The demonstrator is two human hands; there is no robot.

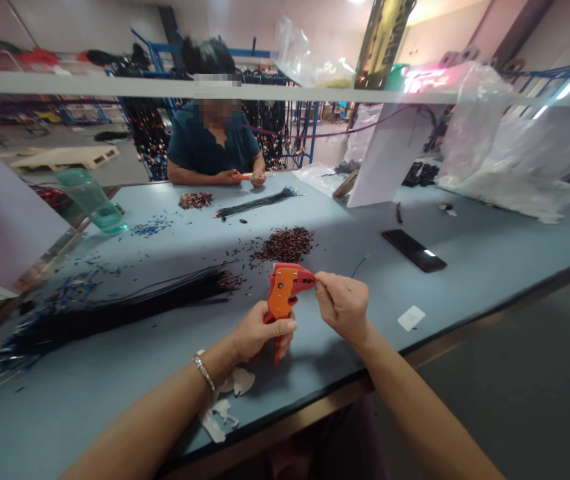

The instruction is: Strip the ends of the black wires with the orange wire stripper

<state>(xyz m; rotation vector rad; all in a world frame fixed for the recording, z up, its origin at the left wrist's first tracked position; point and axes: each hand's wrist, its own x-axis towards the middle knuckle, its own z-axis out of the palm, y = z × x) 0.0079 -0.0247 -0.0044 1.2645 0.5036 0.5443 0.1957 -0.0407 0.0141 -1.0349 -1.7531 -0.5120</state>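
Note:
My left hand is wrapped round the handles of an orange and red wire stripper, held upright over the table with its jaws pointing right. At the jaws, the fingers of my right hand are pinched together on what looks like a thin black wire, mostly hidden by the fingers. A thin dark strand shows just behind that hand. To the left lies a thick bundle of black wires, with bluish ends at the near left and coppery ends toward the stripper. Beyond the stripper is a pile of small dark and copper-coloured offcuts.
Across the table a co-worker holds a red tool near a smaller wire bundle. A green cup stands tilted-looking at left. A phone and white card lie right; crumpled tissue lies near the front edge.

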